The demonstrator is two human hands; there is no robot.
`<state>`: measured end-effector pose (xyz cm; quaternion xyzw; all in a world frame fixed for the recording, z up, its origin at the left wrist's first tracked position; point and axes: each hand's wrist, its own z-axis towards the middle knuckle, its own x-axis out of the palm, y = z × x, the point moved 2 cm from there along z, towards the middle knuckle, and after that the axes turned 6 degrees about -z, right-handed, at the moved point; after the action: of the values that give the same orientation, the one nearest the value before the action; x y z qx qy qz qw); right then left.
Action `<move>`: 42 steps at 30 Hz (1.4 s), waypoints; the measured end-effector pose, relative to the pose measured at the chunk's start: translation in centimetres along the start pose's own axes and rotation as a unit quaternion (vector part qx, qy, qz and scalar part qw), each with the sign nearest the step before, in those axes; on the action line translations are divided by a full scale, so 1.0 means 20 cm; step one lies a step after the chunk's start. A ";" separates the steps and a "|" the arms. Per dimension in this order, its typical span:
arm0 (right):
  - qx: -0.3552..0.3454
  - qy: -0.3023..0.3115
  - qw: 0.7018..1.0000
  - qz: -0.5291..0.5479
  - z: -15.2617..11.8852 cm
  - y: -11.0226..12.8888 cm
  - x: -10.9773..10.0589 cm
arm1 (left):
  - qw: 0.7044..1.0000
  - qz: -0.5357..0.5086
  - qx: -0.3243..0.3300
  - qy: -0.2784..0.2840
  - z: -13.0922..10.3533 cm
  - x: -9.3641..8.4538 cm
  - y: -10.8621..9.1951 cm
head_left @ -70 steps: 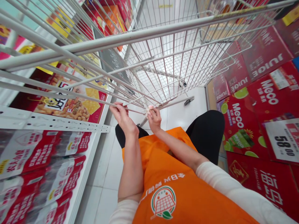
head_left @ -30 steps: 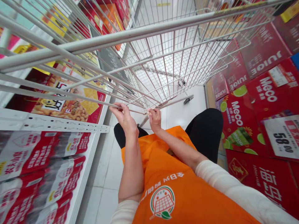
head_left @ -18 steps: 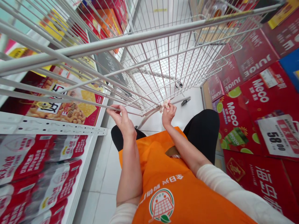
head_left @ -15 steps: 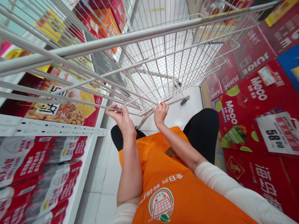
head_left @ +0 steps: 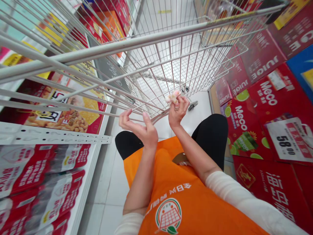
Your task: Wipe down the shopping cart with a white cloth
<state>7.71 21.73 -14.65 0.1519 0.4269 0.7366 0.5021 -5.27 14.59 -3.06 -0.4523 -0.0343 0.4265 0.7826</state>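
Observation:
A white wire shopping cart (head_left: 156, 70) stands in front of me, its basket above and beyond my hands. My right hand (head_left: 178, 111) is closed on a small crumpled white and pinkish cloth (head_left: 173, 97), held just by the cart's lower near edge. My left hand (head_left: 140, 129) has its thumb and fingers apart, palm up, with nothing visible in it. Its fingertips are close to the ends of the cart's thin lower bars; whether they touch is hard to tell.
On the left, a shelf (head_left: 96, 143) holds snack boxes (head_left: 70, 111) and wrapped bottle packs (head_left: 56, 195). Red drink cartons (head_left: 251, 130) are stacked on the right, with a price sign (head_left: 288, 140). A cart wheel (head_left: 193, 105) rests on the tiled floor.
My right hand has moved right and slightly up, away from the cart bar, and more of the cloth shows. My left hand has shifted right and its fingers have spread off the bar.

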 end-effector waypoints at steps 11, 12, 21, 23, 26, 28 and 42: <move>-0.198 0.134 0.971 -0.018 -0.01 0.16 -0.01 | 0.979 0.092 0.016 0.183 0.08 0.11 0.02; -0.172 0.108 0.979 -0.023 0.04 0.13 -0.02 | 0.978 0.092 0.020 0.185 0.08 0.11 0.03; -0.279 0.117 0.952 -0.034 0.13 0.20 0.01 | 0.975 0.132 -0.009 0.178 0.09 0.15 0.02; -0.307 0.096 0.946 -0.033 0.09 0.18 0.00 | 0.974 0.137 -0.009 0.182 0.10 0.16 0.02; -0.294 0.092 0.950 -0.044 0.06 0.18 -0.02 | 0.974 0.139 -0.005 0.178 0.08 0.16 0.05; -0.304 0.115 0.945 -0.045 0.07 0.20 -0.02 | 0.975 0.150 -0.010 0.162 0.08 0.15 0.07; -0.461 0.115 0.880 -0.023 0.38 0.41 -0.02 | 0.989 0.107 0.006 0.103 0.12 0.08 0.17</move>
<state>7.95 23.89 -3.68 -0.1920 0.0974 0.8508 0.4793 -7.50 18.16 -4.71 -0.4902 0.0972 0.4589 0.7346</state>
